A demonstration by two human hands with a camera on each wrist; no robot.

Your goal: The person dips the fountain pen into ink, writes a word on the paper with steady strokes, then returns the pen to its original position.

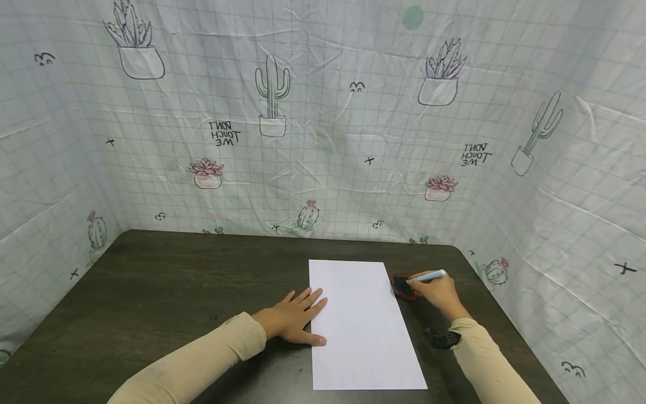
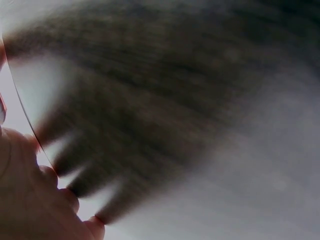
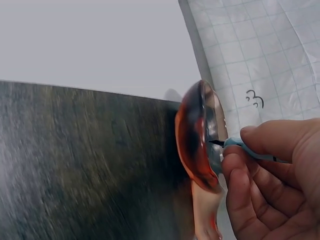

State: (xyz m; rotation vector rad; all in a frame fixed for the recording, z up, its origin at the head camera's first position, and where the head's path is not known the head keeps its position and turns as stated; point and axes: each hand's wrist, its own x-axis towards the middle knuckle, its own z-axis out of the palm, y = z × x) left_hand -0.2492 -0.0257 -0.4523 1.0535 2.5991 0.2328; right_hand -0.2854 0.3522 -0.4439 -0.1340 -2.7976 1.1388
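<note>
A blank white sheet of paper lies lengthwise on the dark table. My left hand rests on its left edge, fingers spread and straight; the left wrist view shows the fingertips on the table side only in part. My right hand pinches a light blue pen between thumb and fingers. The pen's black tip is at the mouth of a small shiny orange-red dish, dark inside, beside the paper's upper right edge. Whether the tip touches the dish cannot be told.
The dark wooden table extends to the left of the paper. A white grid cloth printed with potted cacti hangs behind it and along both sides. A black band is round the right wrist.
</note>
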